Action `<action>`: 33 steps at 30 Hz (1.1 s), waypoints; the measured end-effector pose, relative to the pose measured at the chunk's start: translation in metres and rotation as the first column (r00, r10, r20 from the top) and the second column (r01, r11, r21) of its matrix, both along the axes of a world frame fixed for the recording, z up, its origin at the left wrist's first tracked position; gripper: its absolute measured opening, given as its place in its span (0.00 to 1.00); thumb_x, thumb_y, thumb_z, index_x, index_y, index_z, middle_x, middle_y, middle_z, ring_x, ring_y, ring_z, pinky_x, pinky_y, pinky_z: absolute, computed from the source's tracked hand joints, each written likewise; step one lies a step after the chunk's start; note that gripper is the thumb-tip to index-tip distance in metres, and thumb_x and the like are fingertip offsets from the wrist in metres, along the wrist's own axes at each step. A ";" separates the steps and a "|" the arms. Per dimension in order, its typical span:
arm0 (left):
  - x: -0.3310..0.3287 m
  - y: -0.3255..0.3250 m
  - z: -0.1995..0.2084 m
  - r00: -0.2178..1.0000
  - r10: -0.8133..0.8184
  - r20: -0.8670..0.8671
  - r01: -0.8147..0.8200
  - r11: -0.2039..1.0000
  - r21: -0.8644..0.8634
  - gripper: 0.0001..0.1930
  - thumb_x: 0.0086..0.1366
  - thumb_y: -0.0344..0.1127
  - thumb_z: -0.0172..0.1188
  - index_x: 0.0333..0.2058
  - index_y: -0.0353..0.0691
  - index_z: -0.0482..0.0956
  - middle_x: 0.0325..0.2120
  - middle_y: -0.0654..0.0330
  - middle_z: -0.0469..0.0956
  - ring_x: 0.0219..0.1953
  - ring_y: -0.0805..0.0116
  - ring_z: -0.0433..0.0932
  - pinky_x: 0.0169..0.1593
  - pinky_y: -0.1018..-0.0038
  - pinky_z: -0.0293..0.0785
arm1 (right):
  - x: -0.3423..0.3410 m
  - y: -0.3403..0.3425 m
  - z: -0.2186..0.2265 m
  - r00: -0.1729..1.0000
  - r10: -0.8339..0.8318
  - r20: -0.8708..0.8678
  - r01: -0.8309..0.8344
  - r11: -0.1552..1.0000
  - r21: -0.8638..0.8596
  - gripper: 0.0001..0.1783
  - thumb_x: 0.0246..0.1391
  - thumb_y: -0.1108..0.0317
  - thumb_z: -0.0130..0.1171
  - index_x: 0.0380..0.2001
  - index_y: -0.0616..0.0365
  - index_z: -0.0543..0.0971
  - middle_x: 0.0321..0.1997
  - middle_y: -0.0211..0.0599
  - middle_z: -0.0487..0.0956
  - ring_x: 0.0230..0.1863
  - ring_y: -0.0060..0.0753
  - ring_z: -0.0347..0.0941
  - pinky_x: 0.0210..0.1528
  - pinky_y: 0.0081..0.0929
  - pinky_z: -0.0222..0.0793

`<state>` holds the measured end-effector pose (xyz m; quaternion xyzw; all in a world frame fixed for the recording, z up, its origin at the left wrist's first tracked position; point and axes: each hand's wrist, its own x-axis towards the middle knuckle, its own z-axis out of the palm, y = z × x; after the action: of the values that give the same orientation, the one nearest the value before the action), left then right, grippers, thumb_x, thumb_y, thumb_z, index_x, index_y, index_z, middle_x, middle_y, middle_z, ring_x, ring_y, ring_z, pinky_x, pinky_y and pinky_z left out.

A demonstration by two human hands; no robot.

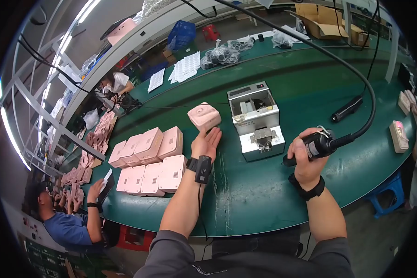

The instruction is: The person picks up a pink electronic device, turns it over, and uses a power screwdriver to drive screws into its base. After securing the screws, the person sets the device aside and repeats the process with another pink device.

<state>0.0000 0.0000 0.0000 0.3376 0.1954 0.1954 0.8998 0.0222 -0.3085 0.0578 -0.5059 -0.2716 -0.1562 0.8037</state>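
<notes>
My left hand (206, 144) is palm up with its fingers stretched out. Just beyond its fingertips is a pink box-shaped device (204, 116) with rounded corners; whether they touch I cannot tell. My right hand (305, 160) is wrapped round a black corded electric screwdriver (316, 146), whose thick cable arches overhead. Between my hands stands a silver screw feeder (257, 121) with an open top. Left of my left forearm, several pink devices (148, 144) sit in two rows, vented sides showing.
A black handheld tool (347, 109) lies at the right on the green workbench (245, 194). Farther right is a pale power strip (398, 136). Bagged cables (220, 56) and white sheets (185, 67) lie at the back. A co-worker in blue (72, 227) sits at the left.
</notes>
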 end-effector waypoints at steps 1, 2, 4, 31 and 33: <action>0.000 -0.013 0.002 0.999 -0.003 -0.053 0.008 0.995 0.099 0.32 0.72 0.44 0.54 0.66 0.29 0.55 0.61 0.41 0.66 0.63 0.51 0.68 0.63 0.61 0.69 | -0.001 -0.003 0.001 1.000 0.001 -0.001 -0.001 1.000 0.001 0.12 0.57 0.69 0.57 0.40 0.62 0.68 0.23 0.35 0.72 0.18 0.26 0.70 0.22 0.25 0.69; -0.001 -0.017 0.009 0.993 -0.015 -0.116 0.039 0.977 0.209 0.30 0.73 0.43 0.54 0.64 0.28 0.59 0.59 0.42 0.68 0.61 0.51 0.70 0.63 0.62 0.69 | -0.004 0.002 0.002 1.000 -0.014 -0.012 0.014 1.000 0.016 0.12 0.58 0.69 0.57 0.39 0.62 0.68 0.22 0.34 0.71 0.18 0.26 0.69 0.22 0.25 0.69; -0.015 -0.021 0.022 0.983 -0.024 -0.185 0.084 0.942 0.325 0.27 0.73 0.41 0.54 0.62 0.28 0.62 0.57 0.42 0.71 0.60 0.52 0.71 0.63 0.62 0.70 | -0.007 0.009 0.004 0.999 -0.036 -0.031 0.037 0.998 0.041 0.11 0.58 0.70 0.57 0.39 0.62 0.68 0.22 0.33 0.71 0.19 0.25 0.69 0.22 0.24 0.68; -0.119 -0.099 0.040 0.821 -0.523 -0.227 -0.125 -0.553 0.824 0.37 0.48 0.40 0.73 0.59 0.43 0.72 0.62 0.45 0.65 0.65 0.41 0.64 0.68 0.51 0.60 | -0.003 0.008 0.012 0.983 -0.136 -0.124 0.138 0.990 0.004 0.08 0.58 0.71 0.55 0.37 0.63 0.71 0.21 0.35 0.71 0.18 0.27 0.68 0.24 0.29 0.69; -0.111 -0.096 0.049 0.834 -0.504 -0.224 -0.107 -0.546 0.831 0.39 0.46 0.42 0.75 0.58 0.44 0.73 0.62 0.45 0.64 0.65 0.43 0.64 0.68 0.52 0.60 | -0.002 0.002 0.005 0.985 -0.138 -0.107 0.138 0.990 -0.008 0.07 0.58 0.71 0.55 0.37 0.63 0.71 0.21 0.35 0.72 0.18 0.28 0.68 0.25 0.30 0.69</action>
<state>-0.1110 -0.0956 0.0489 0.9227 -0.3172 0.1107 0.1893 0.0199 -0.3070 0.0633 -0.5315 -0.1923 -0.1838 0.8042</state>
